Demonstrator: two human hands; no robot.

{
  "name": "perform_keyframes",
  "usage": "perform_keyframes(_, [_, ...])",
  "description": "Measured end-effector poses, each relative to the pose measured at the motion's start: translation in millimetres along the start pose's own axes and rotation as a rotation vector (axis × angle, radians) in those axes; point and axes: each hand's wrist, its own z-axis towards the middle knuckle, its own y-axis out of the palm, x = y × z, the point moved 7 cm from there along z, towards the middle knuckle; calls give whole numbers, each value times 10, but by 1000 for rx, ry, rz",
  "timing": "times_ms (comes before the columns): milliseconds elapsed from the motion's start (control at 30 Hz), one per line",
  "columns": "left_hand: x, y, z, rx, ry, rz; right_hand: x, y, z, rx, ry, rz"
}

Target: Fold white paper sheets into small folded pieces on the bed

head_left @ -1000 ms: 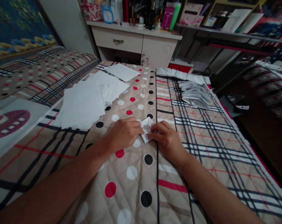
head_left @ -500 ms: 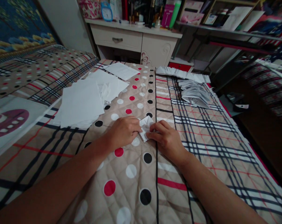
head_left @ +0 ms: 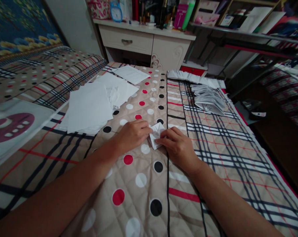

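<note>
A small folded piece of white paper (head_left: 155, 133), with crease lines across its face, is between my hands, low over the quilted bedspread (head_left: 141, 204). My left hand (head_left: 134, 133) is closed on its left edge, fingers bent and pressed together. From the right, my right hand (head_left: 177, 143) pinches the opposite edge, with thumb and fingertips on the paper. My fingers cover both side edges of the paper. Its lower left edge stands a little apart, showing a second layer.
Loose white sheets (head_left: 88, 107) lie in a pile at the left, beside a plastic bag (head_left: 13, 128) with a purple print. Folded papers (head_left: 209, 100) are stacked at the right, behind them a long row of folded white pieces (head_left: 195, 78). A white cabinet (head_left: 129, 41) stands beyond the bed.
The paper's lower left edge has opened slightly, and my left fingers have shifted a little up along it. My right hand keeps its pinch. The whole view has moved slightly.
</note>
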Motion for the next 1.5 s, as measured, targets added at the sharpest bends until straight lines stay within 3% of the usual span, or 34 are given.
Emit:
perform_keyframes(267, [-113,20,28,88,-72,-151,177,-39,-35,137,155,94])
perform_keyframes(533, [-129,-10,-27,54,-58,-143,19,-33,-12,42,-1,-86])
perform_keyframes(1133, [-26,-29,-20,-71,-96,-134,-46,-5,-10,-83,14,-75])
perform_keyframes(1267, [10,-54,20,-55,-185,-112,-36,-19,3,-66,86,10])
perform_keyframes(1500, [-127,49,12,-8,-416,-92,183,-8,-30,41,339,111])
